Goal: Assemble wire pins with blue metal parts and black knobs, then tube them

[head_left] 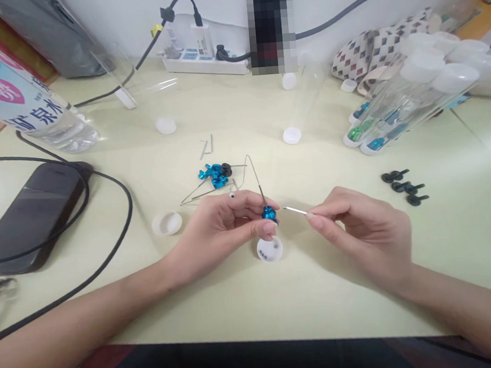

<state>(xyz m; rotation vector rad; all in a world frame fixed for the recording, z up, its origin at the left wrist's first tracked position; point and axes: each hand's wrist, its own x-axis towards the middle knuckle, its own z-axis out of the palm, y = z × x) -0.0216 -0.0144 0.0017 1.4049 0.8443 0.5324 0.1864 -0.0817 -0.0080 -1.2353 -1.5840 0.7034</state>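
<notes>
Over the counter (221, 308), toward its front edge, our left hand (231, 222) pinches the blue piece (269, 214), our right hand (366, 234) has its grip closed on a thin rod (295, 210) just apart, and the step looks like lining up, calling for steady aim.

You curled your left hand (227, 222) in a pinching pose | you bent your right hand (364, 231) into a facing pinch | your bare forearms (106, 305) angled inward
</notes>
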